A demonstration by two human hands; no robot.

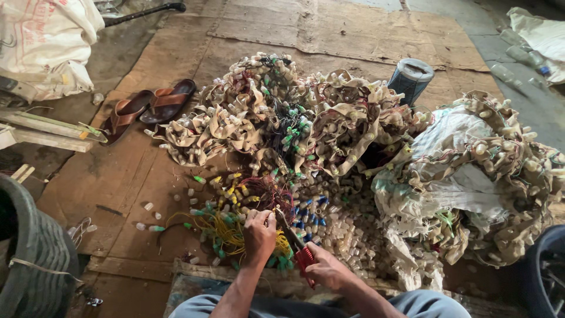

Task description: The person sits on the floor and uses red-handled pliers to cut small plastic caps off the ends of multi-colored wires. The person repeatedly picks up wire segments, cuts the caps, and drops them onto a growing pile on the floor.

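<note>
Wires (229,232), light and limp, pinched in left hand (259,234); cutters (299,250) gripped by red handles in right hand (325,272).

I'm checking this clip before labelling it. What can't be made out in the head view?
- Cutter tip: buried among the wires, so what it bites is hidden.
- Right hand: its fingers wrap the red handles, palm side unseen.
- Left hand: its fingertips are hidden in the wires.
- Tyre: cut off by the left edge.
- Small caps: too small to tell their kind.
- Sack: cut off at the top left corner.
</note>
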